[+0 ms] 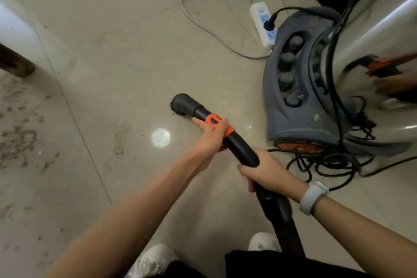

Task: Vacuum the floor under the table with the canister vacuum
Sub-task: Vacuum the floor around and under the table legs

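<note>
Both forearms were bare, with no sleeves in view. A pale grey band [312,197] with a smooth rounded face circled the right wrist. Dark black clothing [259,264] covered the legs, and white shoes [153,259] with speckled toes showed below.

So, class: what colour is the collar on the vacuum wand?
Orange collar, on the black wand; head view.

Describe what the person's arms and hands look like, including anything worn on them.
Both forearms are bare, with no sleeves and no gloves on the left hand or the right hand. The right wrist carries a white band with a smooth oval face. No rings or markings show.
</note>
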`<act>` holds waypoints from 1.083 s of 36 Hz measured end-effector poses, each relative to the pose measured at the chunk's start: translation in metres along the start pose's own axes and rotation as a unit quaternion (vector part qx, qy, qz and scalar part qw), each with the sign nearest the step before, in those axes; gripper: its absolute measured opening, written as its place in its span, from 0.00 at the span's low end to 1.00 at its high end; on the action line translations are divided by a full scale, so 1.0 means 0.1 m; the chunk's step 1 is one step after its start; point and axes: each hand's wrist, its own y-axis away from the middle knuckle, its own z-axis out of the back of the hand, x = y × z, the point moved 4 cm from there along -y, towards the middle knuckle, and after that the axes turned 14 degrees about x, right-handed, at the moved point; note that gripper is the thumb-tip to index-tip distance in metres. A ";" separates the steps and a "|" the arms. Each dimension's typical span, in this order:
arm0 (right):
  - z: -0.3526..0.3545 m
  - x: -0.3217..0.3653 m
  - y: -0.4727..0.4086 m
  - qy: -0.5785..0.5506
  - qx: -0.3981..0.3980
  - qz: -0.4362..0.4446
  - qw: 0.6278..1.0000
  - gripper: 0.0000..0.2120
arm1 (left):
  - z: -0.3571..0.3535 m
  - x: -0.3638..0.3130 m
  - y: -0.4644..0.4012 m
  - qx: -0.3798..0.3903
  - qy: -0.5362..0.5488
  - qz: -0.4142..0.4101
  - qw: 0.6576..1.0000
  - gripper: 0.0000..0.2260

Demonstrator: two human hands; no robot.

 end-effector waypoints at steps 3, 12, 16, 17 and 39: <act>0.08 0.17 -0.06 -0.004 0.002 0.025 1.000 0.08 | 0.04 -0.16 -0.08 -0.005 0.011 0.008 1.000 0.34; -0.05 -0.20 0.35 -0.066 -0.018 -0.048 0.997 0.06 | -0.34 0.13 0.23 0.049 -0.046 0.107 0.992 0.35; -0.12 -0.45 0.72 -0.073 -0.065 -0.093 0.991 0.06 | -0.64 0.35 0.40 0.060 -0.071 0.145 0.985 0.36; -0.13 -0.51 0.81 -0.074 -0.073 -0.105 0.989 0.05 | -0.72 0.41 0.44 0.063 -0.071 0.149 0.984 0.36; 0.20 -0.37 0.64 -0.101 -0.089 -0.095 0.986 0.05 | -0.92 0.10 0.16 0.057 -0.086 0.104 0.989 0.34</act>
